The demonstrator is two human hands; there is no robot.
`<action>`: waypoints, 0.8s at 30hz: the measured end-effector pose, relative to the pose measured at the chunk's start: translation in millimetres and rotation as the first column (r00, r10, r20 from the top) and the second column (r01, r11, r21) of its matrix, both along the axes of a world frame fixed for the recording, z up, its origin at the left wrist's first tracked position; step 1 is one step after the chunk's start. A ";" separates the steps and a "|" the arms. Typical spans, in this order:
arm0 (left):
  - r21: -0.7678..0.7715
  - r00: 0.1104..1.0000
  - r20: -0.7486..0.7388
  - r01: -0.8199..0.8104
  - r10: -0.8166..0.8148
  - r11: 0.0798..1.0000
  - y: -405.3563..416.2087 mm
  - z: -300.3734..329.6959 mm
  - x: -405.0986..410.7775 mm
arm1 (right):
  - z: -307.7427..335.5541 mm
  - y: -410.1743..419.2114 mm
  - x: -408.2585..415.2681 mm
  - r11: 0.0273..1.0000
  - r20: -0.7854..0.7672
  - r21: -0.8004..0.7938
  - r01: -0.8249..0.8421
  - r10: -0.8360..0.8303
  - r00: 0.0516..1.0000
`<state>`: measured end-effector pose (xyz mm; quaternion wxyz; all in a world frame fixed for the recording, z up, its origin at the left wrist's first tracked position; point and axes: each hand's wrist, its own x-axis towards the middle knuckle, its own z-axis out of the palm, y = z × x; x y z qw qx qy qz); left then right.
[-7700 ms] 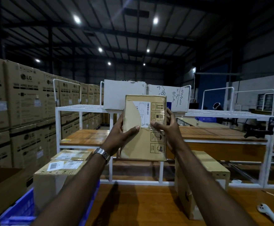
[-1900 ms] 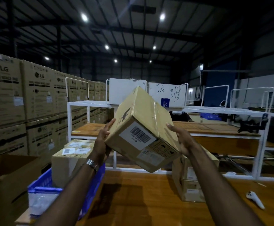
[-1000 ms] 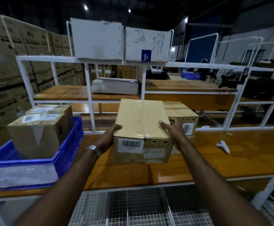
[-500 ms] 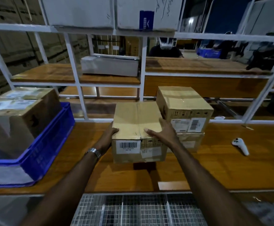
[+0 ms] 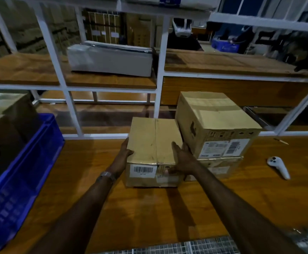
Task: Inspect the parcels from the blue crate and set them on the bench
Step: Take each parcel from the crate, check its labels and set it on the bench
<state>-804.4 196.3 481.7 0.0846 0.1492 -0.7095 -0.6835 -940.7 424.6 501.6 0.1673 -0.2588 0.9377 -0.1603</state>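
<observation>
Brown parcel [image 5: 154, 142] now down on the desk [image 5: 87, 180], no longer up in the air, touching the stacked boxes [image 5: 215, 125]. Left hand [image 5: 124, 153] and right hand [image 5: 183, 160] curled round its sides. Probably done; blue crate [image 5: 21, 171] left of it next.

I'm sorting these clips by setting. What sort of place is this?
Probably a warehouse packing or sorting station: sealed cardboard parcels with barcode labels sit on a wooden bench, a blue crate holds more, and stacked cartons show behind the white metal racking.
</observation>
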 end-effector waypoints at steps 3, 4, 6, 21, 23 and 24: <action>0.051 1.000 0.024 -0.015 0.014 0.999 -5.2 -16.0 -13.6 | -8.7 -8.1 -16.6 0.999 -0.016 0.037 -0.001 0.002 1.000; 0.068 1.000 0.020 -0.010 0.009 0.998 -4.8 -19.6 -16.9 | -11.0 -9.7 -20.7 0.998 -0.026 0.056 -0.004 0.005 1.000; 0.086 1.000 0.011 -0.013 0.012 0.996 -2.8 -24.6 -21.0 | -13.2 -12.3 -24.7 0.997 -0.038 0.080 -0.012 0.016 0.999; -0.004 0.998 0.000 -0.063 0.063 0.998 -8.9 -47.0 -30.3 | -33.9 -7.6 -17.8 0.993 -0.048 -0.078 0.093 -0.097 0.994; -0.038 0.997 -0.008 -0.072 0.072 0.997 -4.1 -37.2 -28.0 | -32.0 -7.4 -12.2 0.982 -0.022 -0.136 0.129 -0.133 0.991; -0.045 0.997 -0.011 -0.075 0.075 0.996 -2.6 -34.4 -27.3 | -30.4 -7.1 -9.0 0.975 -0.009 -0.168 0.147 -0.151 0.989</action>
